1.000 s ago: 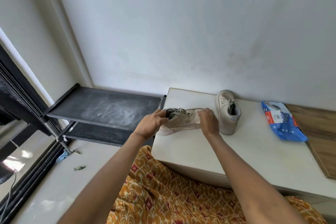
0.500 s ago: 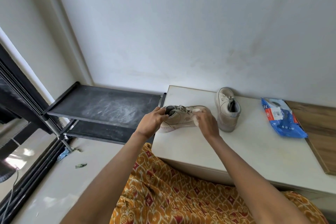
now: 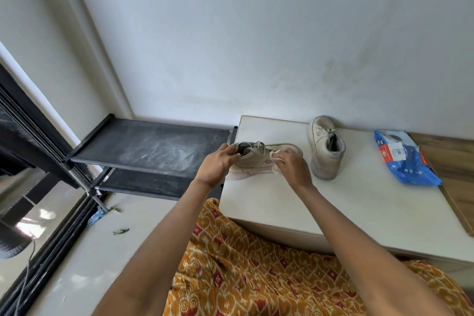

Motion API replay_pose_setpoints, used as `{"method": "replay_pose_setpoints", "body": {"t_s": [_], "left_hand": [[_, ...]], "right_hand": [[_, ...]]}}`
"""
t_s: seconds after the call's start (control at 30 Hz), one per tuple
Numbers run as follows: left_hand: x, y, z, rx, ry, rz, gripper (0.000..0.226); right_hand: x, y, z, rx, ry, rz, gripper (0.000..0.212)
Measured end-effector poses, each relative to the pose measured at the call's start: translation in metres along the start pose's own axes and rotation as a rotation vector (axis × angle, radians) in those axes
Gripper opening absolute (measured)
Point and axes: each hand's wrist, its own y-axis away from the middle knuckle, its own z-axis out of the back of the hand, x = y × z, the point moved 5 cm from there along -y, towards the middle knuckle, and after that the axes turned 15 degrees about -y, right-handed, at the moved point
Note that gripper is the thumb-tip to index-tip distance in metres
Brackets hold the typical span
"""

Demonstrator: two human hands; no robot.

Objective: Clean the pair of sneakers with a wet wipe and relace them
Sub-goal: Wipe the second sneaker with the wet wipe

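1. Head view, centre of frame: left hand (image 3: pixel 214 165) grips the heel collar of a beige sneaker (image 3: pixel 252 161) at the left edge of the white table (image 3: pixel 359 202); fingers curled round the rim.
2. Right hand (image 3: pixel 292 168) pinches a white wipe (image 3: pixel 275 159) against the sneaker's side.
3. Second sneaker (image 3: pixel 325 146) stands just right, apart; blue wipe pack (image 3: pixel 405 159) at right of frame.

A dusty black shelf rack (image 3: pixel 154 151) stands left of the white table (image 3: pixel 359 208) — orange patterned cloth (image 3: pixel 243 272) below.
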Motion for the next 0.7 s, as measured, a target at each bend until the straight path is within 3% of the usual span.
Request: {"method": "replay_pose_setpoints", "body": {"t_s": [0.1,0.2,0.27,0.33,0.5,0.6,0.7], "left_hand": [[-0.001,-0.003,-0.005,0.001,-0.011,0.026,0.028],[-0.002,-0.004,-0.008,-0.010,-0.012,0.035,0.024],[-0.001,-0.004,-0.006,-0.018,0.005,0.029,0.024],[0.000,-0.005,-0.005,-0.030,0.014,0.022,0.022],[0.004,-0.007,-0.004,-0.017,0.017,-0.047,0.023],[0.015,-0.012,0.001,0.015,-0.020,-0.136,0.025],[0.025,-0.011,0.006,0.008,-0.051,-0.166,0.023]], "right_hand": [[-0.009,-0.007,0.005,-0.063,-0.019,-0.071,0.019],[-0.022,-0.008,0.018,-0.344,-0.154,-0.296,0.022],[-0.026,-0.005,0.022,-0.410,-0.184,-0.411,0.024],[-0.016,-0.005,0.017,-0.371,-0.155,-0.374,0.025],[0.035,-0.007,-0.020,-0.139,-0.076,-0.004,0.024],[0.021,-0.014,-0.002,-0.165,-0.001,-0.040,0.021],[-0.008,-0.015,0.021,-0.070,0.222,-0.107,0.024]]}}
